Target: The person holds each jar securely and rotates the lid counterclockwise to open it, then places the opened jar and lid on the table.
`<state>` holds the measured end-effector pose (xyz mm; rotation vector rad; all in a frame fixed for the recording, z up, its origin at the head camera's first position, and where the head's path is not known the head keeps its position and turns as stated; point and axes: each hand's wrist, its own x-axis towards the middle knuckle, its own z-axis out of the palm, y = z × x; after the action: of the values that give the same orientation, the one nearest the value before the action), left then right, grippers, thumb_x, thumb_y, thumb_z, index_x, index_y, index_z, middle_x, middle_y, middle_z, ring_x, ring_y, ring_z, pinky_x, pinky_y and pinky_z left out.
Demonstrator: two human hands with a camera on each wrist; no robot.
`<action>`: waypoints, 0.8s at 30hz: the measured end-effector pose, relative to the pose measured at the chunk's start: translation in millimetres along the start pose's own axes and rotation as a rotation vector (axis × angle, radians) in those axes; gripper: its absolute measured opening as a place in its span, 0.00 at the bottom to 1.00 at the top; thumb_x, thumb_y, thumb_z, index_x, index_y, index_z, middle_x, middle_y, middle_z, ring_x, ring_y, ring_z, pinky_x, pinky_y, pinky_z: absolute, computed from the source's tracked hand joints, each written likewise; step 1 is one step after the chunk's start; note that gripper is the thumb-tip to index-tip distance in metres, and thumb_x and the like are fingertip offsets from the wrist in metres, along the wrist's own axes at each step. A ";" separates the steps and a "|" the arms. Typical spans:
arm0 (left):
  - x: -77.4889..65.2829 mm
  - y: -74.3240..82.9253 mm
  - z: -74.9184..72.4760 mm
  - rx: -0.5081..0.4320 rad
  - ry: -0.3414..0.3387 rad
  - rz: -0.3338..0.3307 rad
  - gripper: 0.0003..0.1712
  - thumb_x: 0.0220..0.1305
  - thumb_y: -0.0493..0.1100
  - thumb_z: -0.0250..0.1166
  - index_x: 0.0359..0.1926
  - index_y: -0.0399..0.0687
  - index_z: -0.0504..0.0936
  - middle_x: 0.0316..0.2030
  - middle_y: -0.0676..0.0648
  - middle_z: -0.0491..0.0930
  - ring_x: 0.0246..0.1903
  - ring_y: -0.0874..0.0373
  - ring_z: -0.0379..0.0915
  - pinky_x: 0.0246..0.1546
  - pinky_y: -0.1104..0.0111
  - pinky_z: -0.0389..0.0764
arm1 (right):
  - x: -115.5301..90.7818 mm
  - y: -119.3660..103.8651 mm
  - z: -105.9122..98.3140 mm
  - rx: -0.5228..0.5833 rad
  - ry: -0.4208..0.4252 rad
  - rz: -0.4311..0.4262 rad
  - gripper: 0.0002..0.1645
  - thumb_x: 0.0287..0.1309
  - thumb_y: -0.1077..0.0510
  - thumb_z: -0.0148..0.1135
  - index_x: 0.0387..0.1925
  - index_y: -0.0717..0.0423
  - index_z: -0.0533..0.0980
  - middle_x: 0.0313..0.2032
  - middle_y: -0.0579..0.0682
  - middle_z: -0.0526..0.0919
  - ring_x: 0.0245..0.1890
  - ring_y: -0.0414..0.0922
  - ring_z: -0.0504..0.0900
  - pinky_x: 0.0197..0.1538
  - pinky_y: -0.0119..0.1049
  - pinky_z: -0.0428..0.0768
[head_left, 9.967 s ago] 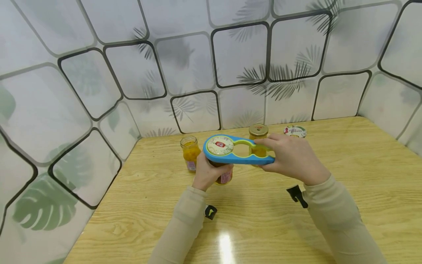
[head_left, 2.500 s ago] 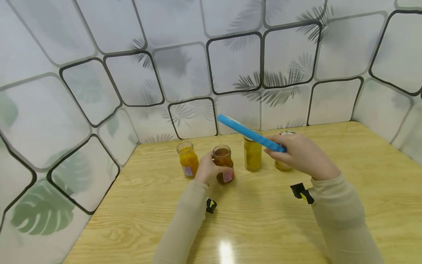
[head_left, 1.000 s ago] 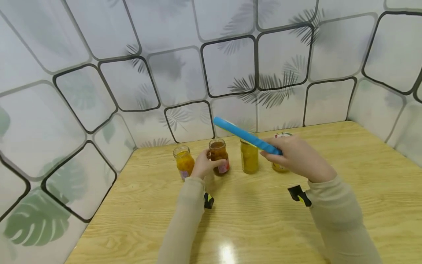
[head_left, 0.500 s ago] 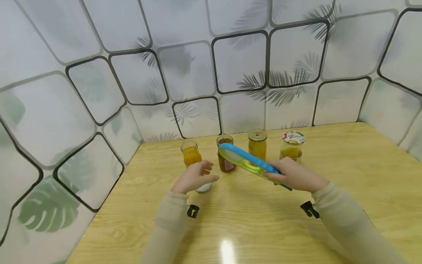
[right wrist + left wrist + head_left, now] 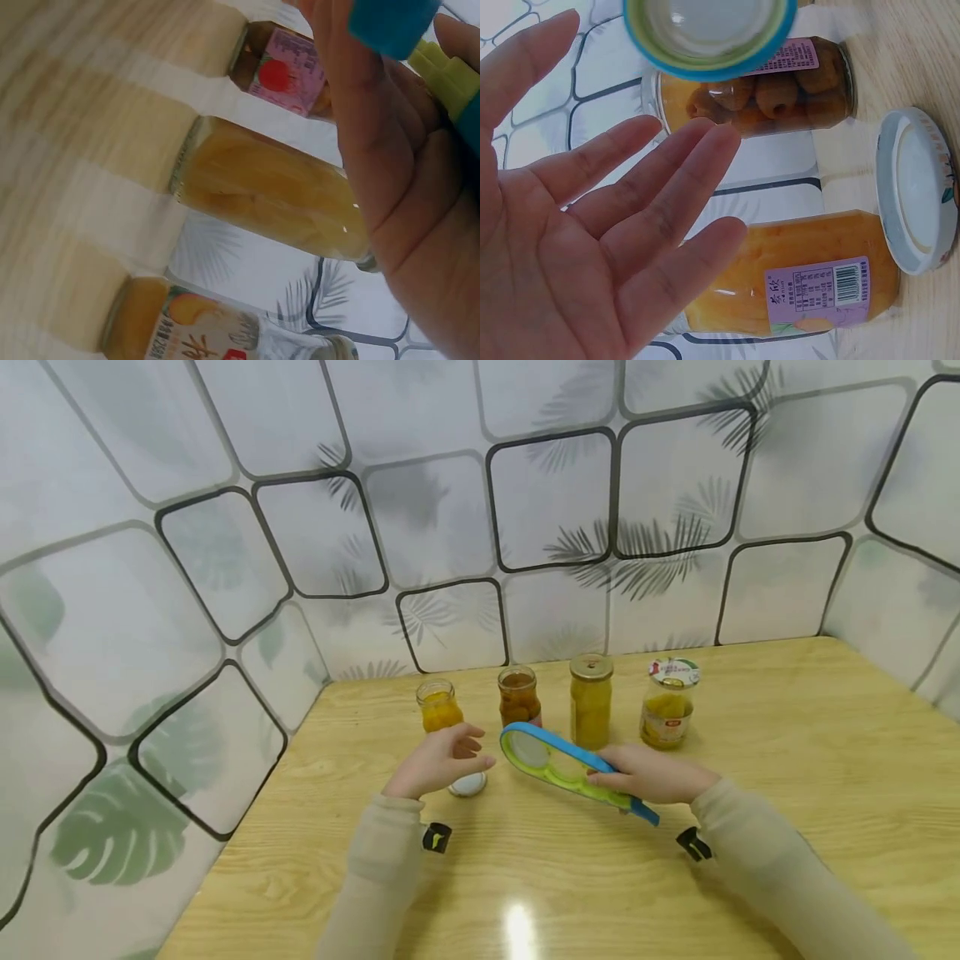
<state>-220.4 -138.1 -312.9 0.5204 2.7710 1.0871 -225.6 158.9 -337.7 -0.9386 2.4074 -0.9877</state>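
Observation:
My right hand grips a blue and lime-green jar opener by its narrow end. A jar lid sits in the opener's large ring, pale underside showing. My left hand holds nothing; its fingers are spread and relaxed, as the left wrist view shows. It hovers before an uncapped jar of yellow fruit and partly hides it. Below that hand a white lid lies on the table. An uncapped jar of brownish fruit stands behind the opener's ring, close to it in the left wrist view.
Right of the uncapped jars stand a tall gold-lidded jar and a shorter jar with a patterned lid. All line the back of the wooden table. A patterned wall rises behind.
The lid came off the brown-fruit jar with the opener. My left hand set that jar back, let go and drew back left. My right hand lowered the opener and turned its ring downward.

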 end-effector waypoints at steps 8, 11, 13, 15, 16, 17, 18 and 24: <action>-0.2 2.7 -1.7 -0.012 0.001 0.017 0.26 0.56 0.49 0.62 0.53 0.41 0.71 0.43 0.44 0.76 0.42 0.53 0.73 0.44 0.61 0.73 | 4.8 9.9 6.1 0.045 -0.023 -0.005 0.16 0.64 0.52 0.46 0.25 0.59 0.65 0.18 0.47 0.65 0.16 0.42 0.75 0.18 0.35 0.76; 0.2 2.6 -3.6 -0.007 -0.015 0.020 0.26 0.56 0.49 0.61 0.53 0.41 0.71 0.44 0.42 0.76 0.43 0.52 0.73 0.44 0.60 0.73 | 6.5 10.1 7.1 0.025 -0.035 0.012 0.16 0.63 0.52 0.47 0.25 0.59 0.66 0.16 0.45 0.64 0.15 0.40 0.72 0.18 0.34 0.74; 0.3 2.9 -4.3 0.003 -0.037 0.028 0.26 0.57 0.50 0.61 0.54 0.42 0.70 0.45 0.42 0.75 0.43 0.52 0.72 0.44 0.60 0.73 | 7.5 9.3 8.0 0.002 -0.048 0.026 0.16 0.63 0.51 0.47 0.26 0.58 0.66 0.15 0.44 0.63 0.15 0.39 0.70 0.18 0.33 0.73; 0.8 2.5 -3.8 0.011 -0.058 0.042 0.26 0.57 0.50 0.61 0.54 0.42 0.70 0.45 0.41 0.75 0.44 0.52 0.72 0.43 0.60 0.73 | 7.9 8.1 9.1 -0.031 -0.061 0.036 0.16 0.63 0.50 0.47 0.26 0.57 0.67 0.14 0.43 0.63 0.14 0.38 0.66 0.18 0.32 0.71; 0.7 2.7 -3.6 0.015 -0.068 0.048 0.26 0.57 0.50 0.60 0.54 0.43 0.70 0.45 0.42 0.75 0.44 0.52 0.72 0.42 0.60 0.74 | 7.9 7.9 9.7 -0.041 -0.068 0.040 0.15 0.63 0.50 0.47 0.26 0.57 0.67 0.14 0.43 0.63 0.14 0.38 0.65 0.18 0.31 0.70; 0.5 2.8 -3.3 0.015 -0.077 0.054 0.26 0.57 0.50 0.60 0.54 0.43 0.70 0.45 0.42 0.75 0.44 0.52 0.72 0.42 0.60 0.74 | 8.0 7.8 10.3 -0.046 -0.074 0.041 0.15 0.63 0.51 0.46 0.26 0.57 0.67 0.14 0.43 0.63 0.14 0.37 0.65 0.17 0.31 0.70; 0.2 3.1 -3.1 0.016 -0.084 0.057 0.26 0.57 0.50 0.60 0.54 0.43 0.70 0.45 0.41 0.75 0.44 0.52 0.72 0.42 0.60 0.74 | 8.1 7.8 10.7 -0.052 -0.080 0.042 0.15 0.63 0.51 0.46 0.26 0.56 0.67 0.14 0.43 0.63 0.13 0.37 0.64 0.17 0.31 0.69; 0.1 3.3 -3.9 0.010 -0.091 0.054 0.27 0.57 0.50 0.61 0.55 0.42 0.69 0.44 0.41 0.75 0.43 0.53 0.72 0.42 0.61 0.74 | 9.2 6.2 11.9 -0.038 -0.106 0.048 0.15 0.64 0.51 0.45 0.27 0.57 0.66 0.15 0.44 0.64 0.14 0.38 0.64 0.19 0.33 0.72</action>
<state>-220.5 -138.3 -307.8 0.6335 2.6999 1.0345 -228.3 150.1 -351.1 -0.9175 2.3563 -0.8563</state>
